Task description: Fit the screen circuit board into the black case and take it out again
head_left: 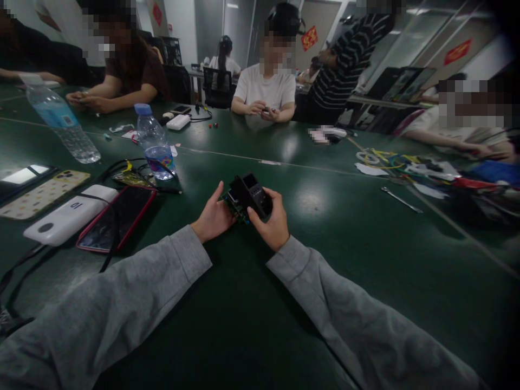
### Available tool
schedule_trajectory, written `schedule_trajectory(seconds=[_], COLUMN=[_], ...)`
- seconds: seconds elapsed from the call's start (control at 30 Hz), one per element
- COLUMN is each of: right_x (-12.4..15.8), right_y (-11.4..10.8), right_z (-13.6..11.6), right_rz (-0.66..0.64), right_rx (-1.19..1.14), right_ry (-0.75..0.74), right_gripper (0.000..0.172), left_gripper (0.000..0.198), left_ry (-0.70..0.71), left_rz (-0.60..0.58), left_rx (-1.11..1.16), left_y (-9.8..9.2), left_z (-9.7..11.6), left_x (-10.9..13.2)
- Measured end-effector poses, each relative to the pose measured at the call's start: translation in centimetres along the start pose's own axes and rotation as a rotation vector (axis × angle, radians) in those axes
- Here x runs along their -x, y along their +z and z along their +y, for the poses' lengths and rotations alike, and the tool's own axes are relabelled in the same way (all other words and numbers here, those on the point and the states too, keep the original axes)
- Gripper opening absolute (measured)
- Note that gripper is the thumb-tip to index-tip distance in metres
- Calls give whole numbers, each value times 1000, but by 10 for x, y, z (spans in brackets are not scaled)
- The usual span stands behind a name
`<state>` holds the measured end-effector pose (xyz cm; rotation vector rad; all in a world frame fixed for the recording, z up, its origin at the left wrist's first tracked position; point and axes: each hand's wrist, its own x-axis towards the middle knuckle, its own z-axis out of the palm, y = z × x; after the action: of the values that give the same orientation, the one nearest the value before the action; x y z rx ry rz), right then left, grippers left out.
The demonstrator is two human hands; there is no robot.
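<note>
Over the green table (244, 281), near the middle of the view, my right hand (271, 219) grips a small black device casing (251, 190), with the thumb on its near side and the fingers around its right edge. A green circuit board (235, 206) shows along the casing's left side. My left hand (216, 215) is under and beside that board, thumb raised and apart; its other fingers are partly hidden behind the board, which rests against them.
Left are a red-edged phone (117, 219), a white power bank (71, 214), a patterned phone (44, 195), cables and two bottles (156, 143) (65, 122). A wrench (401, 199) and a wire pile (390, 160) lie right. Several people sit or stand around.
</note>
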<state>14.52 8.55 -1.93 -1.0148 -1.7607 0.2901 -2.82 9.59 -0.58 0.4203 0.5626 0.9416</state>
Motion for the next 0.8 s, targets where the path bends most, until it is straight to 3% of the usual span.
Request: schedule_trajectory(seconds=[0.23,0.5,0.67,0.8], right_x=[-1,0,2,-1], right_y=[0,6,9,6], right_z=[2,10,15,14], right_rz=[6,-221,-363,-385], right_rx=[-14,25,102,-60], right_ry=[-24,-3,-23,69], right_gripper=[52,54,64,61], left_gripper=[66,67,28,19], left_ry=[13,50,88,95], left_rz=[-49,-19,57,141], left_rx=[18,39,-29,-82], left_y=[-8,-4,2,0], left_z=[-2,-2,-4,-6], left_x=[-4,-3,-1,-1])
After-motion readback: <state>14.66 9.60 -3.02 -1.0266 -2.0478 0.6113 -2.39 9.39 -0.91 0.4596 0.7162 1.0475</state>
